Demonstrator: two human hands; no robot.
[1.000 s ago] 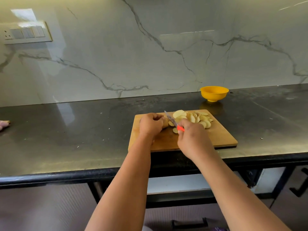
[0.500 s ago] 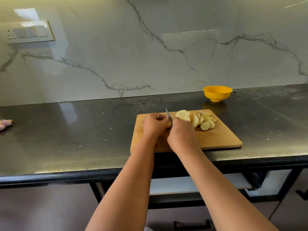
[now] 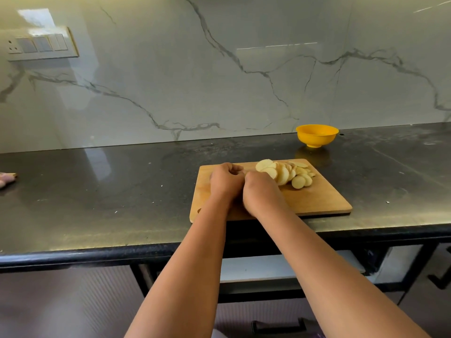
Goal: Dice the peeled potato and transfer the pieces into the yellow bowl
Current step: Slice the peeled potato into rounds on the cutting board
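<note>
A wooden cutting board (image 3: 317, 201) lies on the dark counter near its front edge. Several round potato slices (image 3: 284, 174) fan out over the board's back right part. My left hand (image 3: 225, 180) is curled at the board's back left, its fingers covering the uncut end of the potato, which I cannot see. Pressed against it, my right hand (image 3: 260, 193) is closed in a fist; the knife it held a moment ago is hidden beneath it. The yellow bowl (image 3: 316, 135) stands empty behind the board, near the wall.
The black counter (image 3: 109, 191) runs left and right, with a marble wall behind. A pinkish object (image 3: 7, 179) lies at the far left edge. A switch panel (image 3: 41, 43) is on the wall at upper left. Drawers with handles sit below the counter.
My right hand has moved left against my left hand and lowered. The knife blade and orange handle, visible earlier, are now hidden. The slices have stayed put.
</note>
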